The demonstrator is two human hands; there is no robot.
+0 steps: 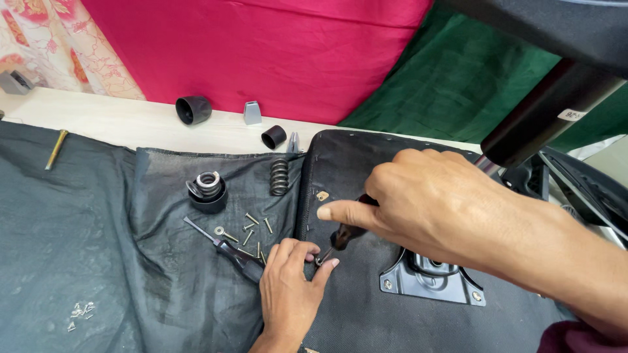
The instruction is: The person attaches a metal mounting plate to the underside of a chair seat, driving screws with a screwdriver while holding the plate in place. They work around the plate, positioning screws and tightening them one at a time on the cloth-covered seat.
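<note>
Here, in the head view, the right hand (418, 196) is closed around the dark handle of a screwdriver (343, 235), index finger stretched along it, tip angled down toward the left hand. The left hand (291, 281) sits just below that tip, thumb and fingers pinched narrow on a small screw (318, 259) standing on the black seat base (353, 307). Whether the tip is seated in the screw cannot be told.

Right of the left hand, under the right wrist, a black metal bracket (428, 281) lies bolted flat on the seat base. Above the right hand a black cylinder (543, 117) slants in from the upper right.

Just left of the left hand, touching its knuckles, lies a second screwdriver (229, 248) on grey cloth (85, 248). Above it, loose screws (252, 225) are scattered with a washer. Further up stand a coil spring (279, 176) and a black cup holding a spring (208, 189). Well beyond, on the pale tabletop (131, 121), rest a black cap (193, 109), a grey wedge (252, 112) and a smaller black cap (273, 136). Far left lies a brass bolt (55, 149); lower left, small screws (80, 312).
</note>
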